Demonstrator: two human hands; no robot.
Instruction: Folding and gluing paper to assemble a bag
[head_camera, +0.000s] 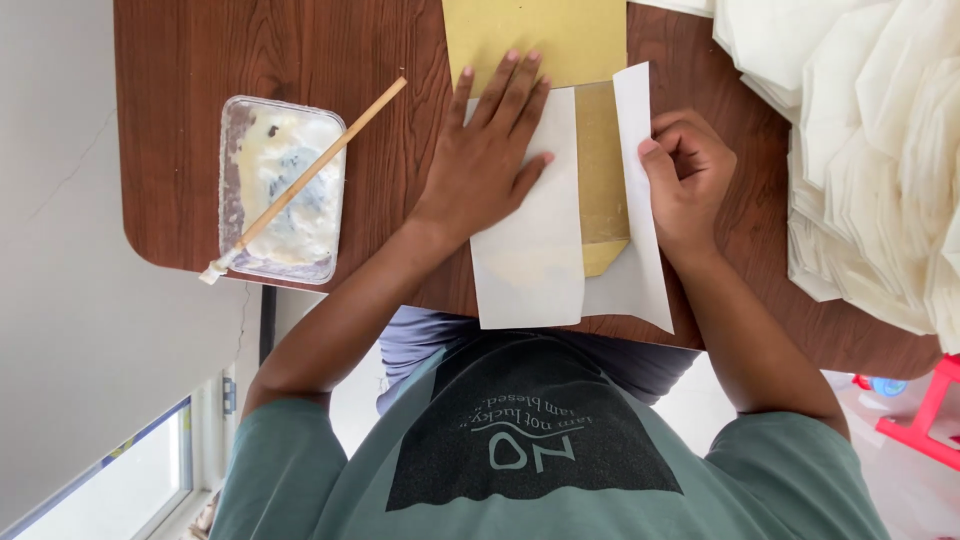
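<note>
A white paper sheet lies on the brown wooden table, folded around a gold sheet. My left hand rests flat on the left folded flap, fingers spread and pressing down. My right hand pinches the edge of the right flap, which stands lifted and partly turned over the gold sheet. A second gold sheet lies just beyond my left fingertips at the table's far edge.
A clear plastic tub smeared with whitish paste sits on the left of the table, with a wooden brush laid across it. A large pile of white folded papers fills the right side. A red frame stands on the floor.
</note>
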